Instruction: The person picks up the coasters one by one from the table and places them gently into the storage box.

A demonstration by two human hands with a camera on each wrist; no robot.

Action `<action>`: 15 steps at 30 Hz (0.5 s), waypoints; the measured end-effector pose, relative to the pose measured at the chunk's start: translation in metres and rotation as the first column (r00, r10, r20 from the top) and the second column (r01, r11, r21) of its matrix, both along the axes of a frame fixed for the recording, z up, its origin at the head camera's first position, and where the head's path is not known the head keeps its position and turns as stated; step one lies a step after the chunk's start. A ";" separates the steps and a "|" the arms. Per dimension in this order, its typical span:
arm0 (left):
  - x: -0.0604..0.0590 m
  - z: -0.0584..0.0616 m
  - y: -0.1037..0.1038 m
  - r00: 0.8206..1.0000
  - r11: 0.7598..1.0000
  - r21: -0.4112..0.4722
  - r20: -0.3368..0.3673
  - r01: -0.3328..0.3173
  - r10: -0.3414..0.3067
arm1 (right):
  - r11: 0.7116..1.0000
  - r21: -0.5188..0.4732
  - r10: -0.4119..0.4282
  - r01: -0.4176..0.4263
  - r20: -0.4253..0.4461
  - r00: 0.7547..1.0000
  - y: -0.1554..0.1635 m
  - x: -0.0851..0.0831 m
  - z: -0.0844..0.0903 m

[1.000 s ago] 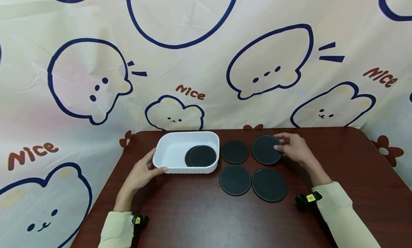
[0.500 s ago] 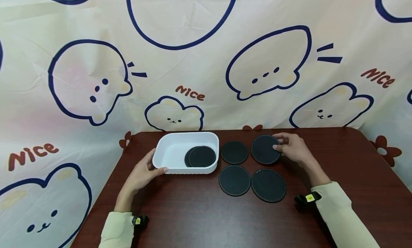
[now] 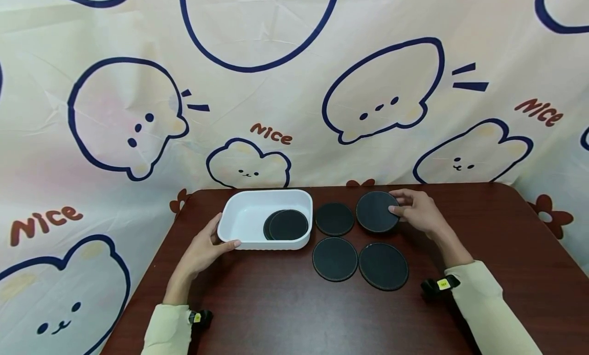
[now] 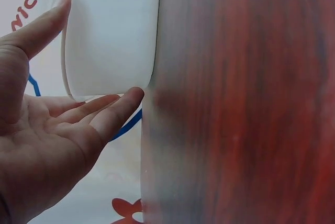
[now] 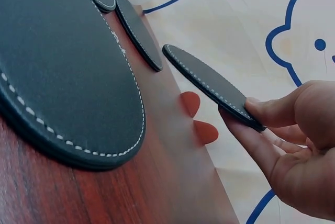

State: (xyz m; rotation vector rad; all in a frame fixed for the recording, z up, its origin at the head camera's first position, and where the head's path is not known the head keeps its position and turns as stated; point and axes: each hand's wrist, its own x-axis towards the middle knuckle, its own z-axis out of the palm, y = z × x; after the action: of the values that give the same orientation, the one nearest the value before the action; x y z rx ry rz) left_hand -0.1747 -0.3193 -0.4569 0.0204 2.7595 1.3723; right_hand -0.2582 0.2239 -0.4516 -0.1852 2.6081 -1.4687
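Reporter: A right grip [image 3: 416,212] pinches a stitched black disc [image 5: 209,84] by its edge, tilted above the worktop [image 3: 294,309]; a left grip [image 3: 202,249] clasps a white tray [image 3: 264,245] at its near corner
Editor: The danger?
Reporter: Held at one edge only, the disc could pivot and drop if fingertips slacken, likely knocking the resting disc [image 3: 334,219] left of the right grip

Free room lies inside the white tray [image 3: 240,218], left of its overlapping coasters [image 3: 289,225], accessible from above. The tray's right wall separates this space from the right hand [image 3: 420,211]; the left hand [image 3: 202,250] obstructs the left end; cloth [image 3: 317,165] bounds the table [image 3: 303,304] behind.
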 end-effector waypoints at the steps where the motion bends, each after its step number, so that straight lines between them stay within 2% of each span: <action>1: 0.000 0.000 0.000 1.000 1.000 0.000 0.001 0.000 0.000 | 1.000 -0.003 0.000 0.000 -0.001 1.000 0.000 0.000 0.000; 15: 0.000 0.001 -0.003 1.000 1.000 0.020 0.013 -0.005 0.004 | 0.998 -0.063 0.003 -0.003 -0.002 1.000 -0.004 0.004 0.007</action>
State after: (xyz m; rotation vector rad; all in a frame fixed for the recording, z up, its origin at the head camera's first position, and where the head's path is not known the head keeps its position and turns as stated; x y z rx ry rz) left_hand -0.1747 -0.3225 -0.4557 0.0061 2.7371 1.3957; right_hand -0.2547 0.2196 -0.4442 -0.1966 2.5637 -1.5514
